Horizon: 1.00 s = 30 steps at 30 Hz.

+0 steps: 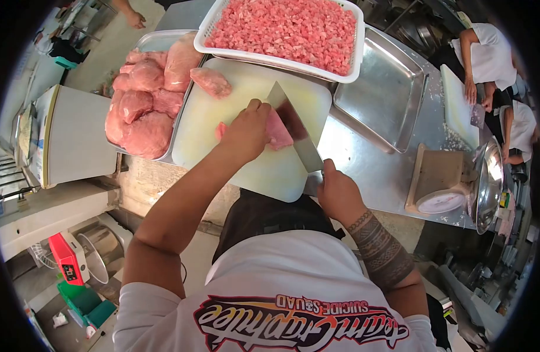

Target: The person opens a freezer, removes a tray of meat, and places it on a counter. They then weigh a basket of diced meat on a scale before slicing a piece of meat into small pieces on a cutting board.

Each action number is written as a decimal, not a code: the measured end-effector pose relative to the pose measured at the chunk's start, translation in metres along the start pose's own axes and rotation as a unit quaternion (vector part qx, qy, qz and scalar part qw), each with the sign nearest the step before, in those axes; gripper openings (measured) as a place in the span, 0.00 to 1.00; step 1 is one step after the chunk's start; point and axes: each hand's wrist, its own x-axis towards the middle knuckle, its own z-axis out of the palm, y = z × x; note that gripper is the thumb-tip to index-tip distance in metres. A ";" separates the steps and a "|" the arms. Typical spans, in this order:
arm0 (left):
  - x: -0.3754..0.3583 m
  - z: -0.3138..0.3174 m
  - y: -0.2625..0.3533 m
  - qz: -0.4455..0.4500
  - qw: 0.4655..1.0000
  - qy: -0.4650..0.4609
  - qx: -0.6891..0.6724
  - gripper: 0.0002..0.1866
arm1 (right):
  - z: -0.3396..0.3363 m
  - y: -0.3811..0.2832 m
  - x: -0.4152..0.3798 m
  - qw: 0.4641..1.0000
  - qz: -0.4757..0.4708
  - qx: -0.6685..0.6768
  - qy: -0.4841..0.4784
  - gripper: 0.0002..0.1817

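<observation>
My right hand (339, 192) grips the handle of a cleaver (308, 154), its broad blade slanting up and left across the white cutting board (223, 167). Beside the blade lies a piece of raw meat (278, 130), pale pink. Fingers curled, my left hand (249, 130) holds this piece down against the board; its fingertips are partly hidden. A smaller chunk of raw meat (211, 83) rests at the board's upper left. Another bit of meat (221, 130) shows just left of my left hand.
Large raw meat pieces (142, 108) fill a metal tray at left. A white basket (356, 50) of diced meat stands beyond the board. On the right are a metal tray (372, 111), a scale (437, 182) and a steel bowl (488, 188). Co-workers (487, 56) stand at far right.
</observation>
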 end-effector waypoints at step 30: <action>0.004 0.004 -0.010 0.007 0.999 -0.018 -0.026 0.31 | -0.017 -0.069 0.026 0.996 0.014 -0.081 -0.035 0.07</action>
